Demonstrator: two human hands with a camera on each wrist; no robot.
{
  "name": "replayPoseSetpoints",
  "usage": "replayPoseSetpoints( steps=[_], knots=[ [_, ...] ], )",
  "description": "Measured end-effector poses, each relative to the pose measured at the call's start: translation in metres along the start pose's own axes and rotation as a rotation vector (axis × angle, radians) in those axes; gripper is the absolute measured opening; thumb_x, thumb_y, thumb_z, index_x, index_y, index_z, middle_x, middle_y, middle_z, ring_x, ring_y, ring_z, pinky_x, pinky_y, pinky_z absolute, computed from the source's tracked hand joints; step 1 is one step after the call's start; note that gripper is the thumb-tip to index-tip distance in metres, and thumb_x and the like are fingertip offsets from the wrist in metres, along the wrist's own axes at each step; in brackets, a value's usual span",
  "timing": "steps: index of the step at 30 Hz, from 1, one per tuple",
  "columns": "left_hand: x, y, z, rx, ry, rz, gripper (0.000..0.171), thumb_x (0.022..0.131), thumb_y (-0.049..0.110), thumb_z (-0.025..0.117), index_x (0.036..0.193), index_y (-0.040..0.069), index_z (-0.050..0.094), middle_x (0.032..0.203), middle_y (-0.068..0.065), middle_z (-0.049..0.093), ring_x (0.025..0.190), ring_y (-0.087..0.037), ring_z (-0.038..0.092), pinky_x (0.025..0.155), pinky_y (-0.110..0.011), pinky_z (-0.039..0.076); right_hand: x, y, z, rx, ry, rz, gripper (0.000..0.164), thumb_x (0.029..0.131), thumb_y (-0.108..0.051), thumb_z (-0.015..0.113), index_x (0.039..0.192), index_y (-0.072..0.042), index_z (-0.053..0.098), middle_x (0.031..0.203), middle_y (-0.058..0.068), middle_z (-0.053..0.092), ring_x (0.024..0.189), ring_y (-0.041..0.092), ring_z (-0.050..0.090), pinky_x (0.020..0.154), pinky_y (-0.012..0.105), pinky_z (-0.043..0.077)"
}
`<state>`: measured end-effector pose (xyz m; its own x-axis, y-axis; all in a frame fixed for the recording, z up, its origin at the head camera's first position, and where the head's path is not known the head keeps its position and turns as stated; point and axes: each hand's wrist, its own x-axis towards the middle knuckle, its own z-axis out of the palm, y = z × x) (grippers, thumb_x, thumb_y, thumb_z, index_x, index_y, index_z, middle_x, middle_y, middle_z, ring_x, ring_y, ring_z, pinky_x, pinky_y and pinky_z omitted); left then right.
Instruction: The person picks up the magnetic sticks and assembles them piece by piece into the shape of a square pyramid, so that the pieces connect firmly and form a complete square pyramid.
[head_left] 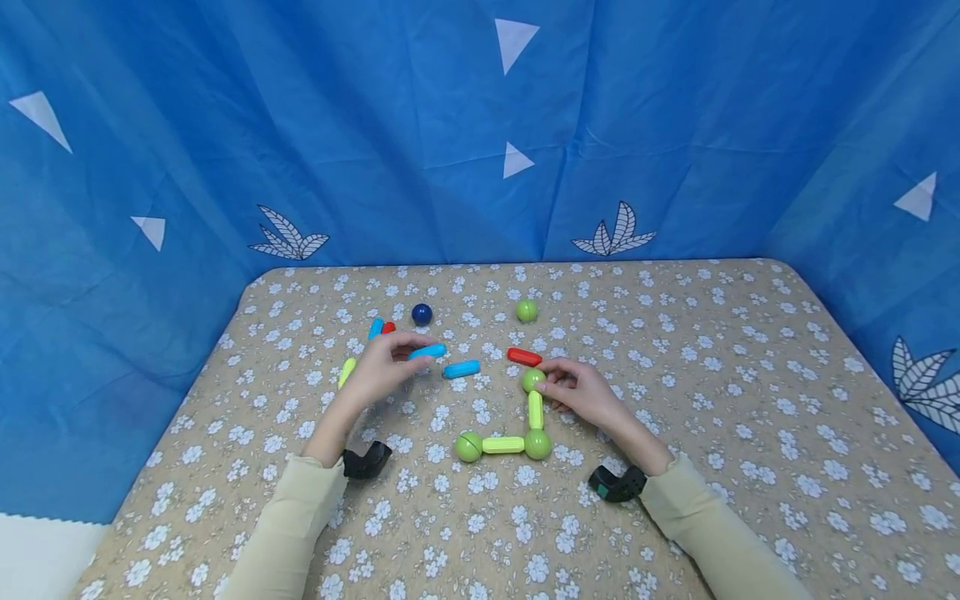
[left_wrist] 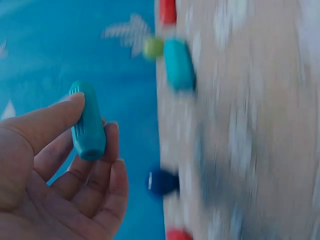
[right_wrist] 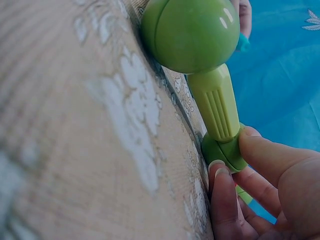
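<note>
Between thumb and fingers my left hand point(head_left: 384, 364) pinches a light-blue ribbed rod point(left_wrist: 89, 122), held above the table. My right hand point(head_left: 581, 390) grips the green ball point(head_left: 533, 381) at the far end of an L-shaped chain. That chain runs through a yellow-green rod point(head_left: 536, 411) to a green corner ball point(head_left: 537, 444), then along another yellow-green rod point(head_left: 503, 445) to a green end ball point(head_left: 468, 447). A second light-blue rod point(head_left: 461, 369) lies just right of my left hand. Beyond my right fingers is a red rod point(head_left: 524, 357).
Toward the back sit a dark-blue ball point(head_left: 422, 314) and a loose green ball point(head_left: 527, 311). Another light-blue rod point(head_left: 376, 328), a red piece point(head_left: 388, 327) and a yellow-green rod point(head_left: 347, 372) lie around my left hand, partly hidden. A blue curtain point(head_left: 465, 125) hangs behind the flowered tabletop point(head_left: 712, 375).
</note>
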<state>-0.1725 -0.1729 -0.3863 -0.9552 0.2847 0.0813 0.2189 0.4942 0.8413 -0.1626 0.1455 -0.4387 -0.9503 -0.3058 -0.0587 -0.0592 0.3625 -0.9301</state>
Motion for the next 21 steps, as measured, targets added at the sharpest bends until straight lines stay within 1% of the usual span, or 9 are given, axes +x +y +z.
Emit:
replayPoseSetpoints(
  steps=[3, 7, 10, 13, 16, 19, 21],
  knots=[
    [0.005, 0.004, 0.021, 0.019, -0.053, 0.039, 0.024, 0.086, 0.013, 0.069, 0.109, 0.005, 0.068, 0.107, -0.006, 0.064, 0.094, -0.019, 0.06, 0.081, -0.034, 0.049, 0.0, 0.001, 0.0, -0.005, 0.0, -0.007, 0.032, 0.086, -0.015, 0.069, 0.113, 0.0, 0.062, 0.083, 0.008, 0.057, 0.06, 0.018, 0.055, 0.05, 0.028, 0.05],
    [0.011, 0.004, 0.044, 0.04, -0.105, 0.05, 0.021, 0.084, 0.011, 0.072, 0.105, 0.005, 0.07, 0.101, -0.003, 0.065, 0.089, -0.015, 0.059, 0.078, -0.03, 0.05, 0.001, 0.001, 0.001, -0.008, 0.004, -0.011, 0.031, 0.086, -0.015, 0.07, 0.112, -0.001, 0.063, 0.082, 0.008, 0.057, 0.059, 0.019, 0.055, 0.051, 0.028, 0.05],
    [0.016, 0.006, 0.058, 0.054, -0.137, 0.071, 0.02, 0.083, 0.011, 0.073, 0.103, 0.006, 0.071, 0.098, -0.002, 0.065, 0.088, -0.014, 0.059, 0.077, -0.029, 0.05, 0.0, 0.001, 0.001, -0.004, 0.01, -0.005, 0.03, 0.086, -0.015, 0.07, 0.112, -0.001, 0.063, 0.083, 0.008, 0.057, 0.06, 0.018, 0.055, 0.051, 0.028, 0.05],
    [0.019, 0.009, 0.069, 0.068, -0.153, 0.115, 0.019, 0.083, 0.01, 0.073, 0.101, 0.006, 0.071, 0.096, -0.002, 0.066, 0.082, -0.014, 0.058, 0.071, -0.029, 0.05, 0.0, 0.0, 0.001, -0.002, 0.015, -0.005, 0.031, 0.086, -0.015, 0.07, 0.112, -0.001, 0.063, 0.083, 0.007, 0.057, 0.06, 0.018, 0.055, 0.051, 0.029, 0.05],
    [0.022, 0.012, 0.076, 0.065, -0.171, 0.148, 0.019, 0.083, 0.009, 0.072, 0.102, 0.006, 0.071, 0.098, -0.002, 0.067, 0.081, -0.013, 0.058, 0.07, -0.027, 0.05, 0.0, -0.001, 0.002, -0.005, 0.02, -0.01, 0.031, 0.086, -0.016, 0.07, 0.113, -0.002, 0.063, 0.084, 0.007, 0.057, 0.061, 0.019, 0.055, 0.051, 0.029, 0.05],
    [0.024, 0.013, 0.082, 0.053, -0.196, 0.153, 0.019, 0.084, 0.009, 0.071, 0.103, 0.007, 0.071, 0.099, -0.002, 0.067, 0.085, -0.012, 0.06, 0.074, -0.026, 0.05, -0.001, -0.001, 0.003, -0.01, 0.025, -0.018, 0.032, 0.086, -0.016, 0.07, 0.114, -0.002, 0.063, 0.084, 0.007, 0.058, 0.061, 0.02, 0.056, 0.051, 0.029, 0.05],
    [0.025, 0.012, 0.086, 0.068, -0.198, 0.143, 0.019, 0.084, 0.01, 0.072, 0.103, 0.008, 0.071, 0.098, -0.001, 0.067, 0.086, -0.011, 0.06, 0.075, -0.025, 0.05, -0.002, -0.002, 0.004, -0.012, 0.029, -0.026, 0.033, 0.086, -0.015, 0.069, 0.115, 0.0, 0.063, 0.084, 0.007, 0.058, 0.062, 0.021, 0.056, 0.051, 0.029, 0.05]
  ],
)
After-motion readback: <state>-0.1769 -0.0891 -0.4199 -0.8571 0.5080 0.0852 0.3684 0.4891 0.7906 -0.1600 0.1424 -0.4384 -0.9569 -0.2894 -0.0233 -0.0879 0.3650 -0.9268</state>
